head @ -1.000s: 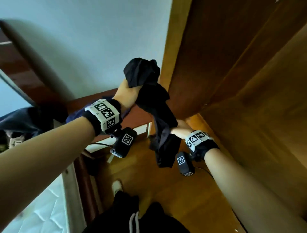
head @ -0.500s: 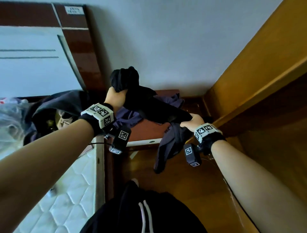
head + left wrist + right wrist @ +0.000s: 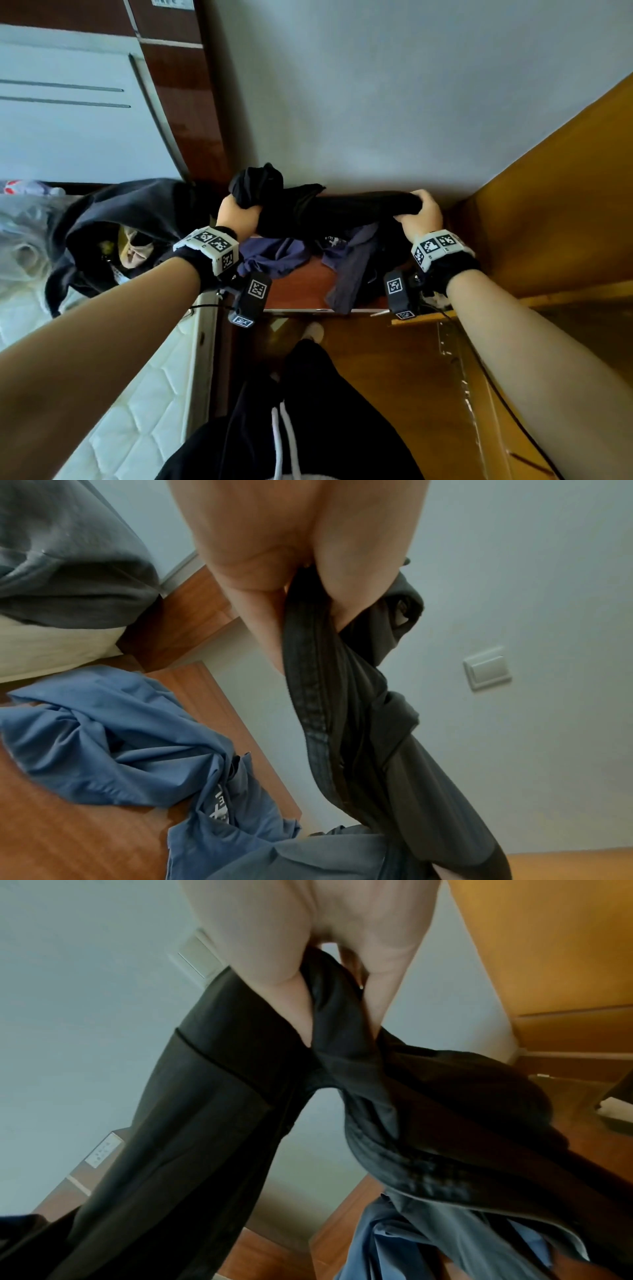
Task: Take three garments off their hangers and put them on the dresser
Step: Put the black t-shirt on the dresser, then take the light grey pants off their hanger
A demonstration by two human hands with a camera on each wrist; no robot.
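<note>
Head view, centre of the frame: the left hand (image 3: 236, 219) and right hand (image 3: 419, 214) each clench one end of a black garment (image 3: 329, 212), stretched between them above the reddish dresser (image 3: 294, 287), where a blue garment (image 3: 277, 255) lies crumpled below it.

Both forearms enter from the lower corners and extend forward, converging toward 12 o'clock. Each wrist carries a black strap with a white marker band and a small black camera unit hanging beneath. The left hand (image 3: 236, 217), at about 11 o'clock from frame centre, is clenched with knuckles up. The right hand (image 3: 419, 214), at about 1 o'clock, is likewise clenched at roughly the same height. In the wrist views, fingers (image 3: 260, 620) and thumb of each hand pinch dark cloth.
</note>
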